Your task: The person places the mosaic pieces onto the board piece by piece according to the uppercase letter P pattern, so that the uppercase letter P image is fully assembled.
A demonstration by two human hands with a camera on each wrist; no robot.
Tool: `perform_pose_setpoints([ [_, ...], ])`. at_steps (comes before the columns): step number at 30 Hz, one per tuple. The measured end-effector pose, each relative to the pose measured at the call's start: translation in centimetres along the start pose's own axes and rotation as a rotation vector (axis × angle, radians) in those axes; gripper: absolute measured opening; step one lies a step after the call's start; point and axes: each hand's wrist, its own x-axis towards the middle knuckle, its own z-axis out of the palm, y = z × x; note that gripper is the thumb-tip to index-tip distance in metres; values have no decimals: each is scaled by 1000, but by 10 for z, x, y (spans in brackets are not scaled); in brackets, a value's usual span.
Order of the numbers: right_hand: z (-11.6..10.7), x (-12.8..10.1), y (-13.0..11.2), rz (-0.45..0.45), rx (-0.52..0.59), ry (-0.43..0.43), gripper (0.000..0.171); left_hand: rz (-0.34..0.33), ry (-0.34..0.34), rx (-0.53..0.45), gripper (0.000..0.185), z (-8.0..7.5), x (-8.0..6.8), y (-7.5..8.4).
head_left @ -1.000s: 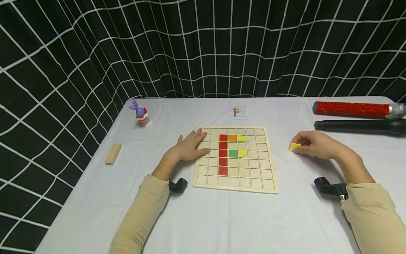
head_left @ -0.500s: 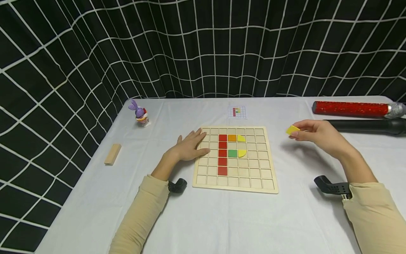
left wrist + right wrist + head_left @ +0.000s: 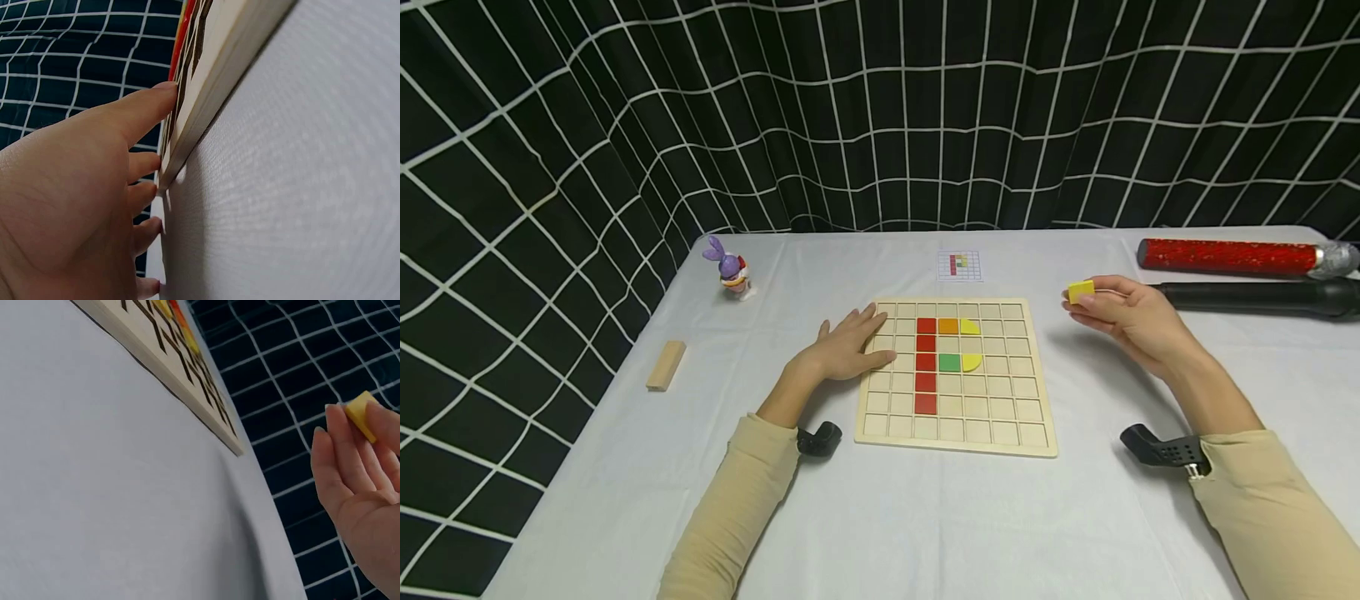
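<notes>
My right hand (image 3: 1131, 321) pinches a yellow square tile (image 3: 1081, 292) between thumb and fingers, held up off the table to the right of the board. The right wrist view also shows this yellow tile (image 3: 361, 415) at the fingertips. Spread fingers of my left hand (image 3: 844, 346) rest on the left edge of the wooden grid board (image 3: 955, 429). Set in the board are a column of several red tiles (image 3: 926, 362), an orange tile (image 3: 948, 326), a green tile (image 3: 950, 362) and two yellow rounded tiles, one upper (image 3: 970, 326) and one lower (image 3: 972, 362).
A small printed pattern card (image 3: 959, 266) lies behind the board. To the left are a purple-headed figurine (image 3: 730, 268) and a wooden block (image 3: 666, 365). A red tube (image 3: 1228, 256) and a black rod (image 3: 1255, 297) lie at the back right.
My right hand has lifted the yellow tile from near the table, moving it up, away from me and slightly left, and has turned it. The left hand stays put.
</notes>
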Motion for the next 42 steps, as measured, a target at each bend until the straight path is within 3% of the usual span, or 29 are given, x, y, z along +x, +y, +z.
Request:
perform_pose_setpoints([
  [5, 5, 2, 4, 12, 109, -40, 15, -2, 1, -1, 74, 1, 0, -1],
  [9, 8, 3, 7, 27, 104, -35, 16, -6, 2, 1, 74, 2, 1, -2],
  [20, 23, 3, 14, 63, -12, -38, 19, -8, 6, -3, 74, 3, 0, -4],
  [34, 40, 4, 25, 144, -190, -16, 45, -15, 5, 8, 75, 2, 2, -2],
  [42, 50, 9, 28, 202, -324, -22, 43, -17, 7, 6, 75, 1, 2, -2],
])
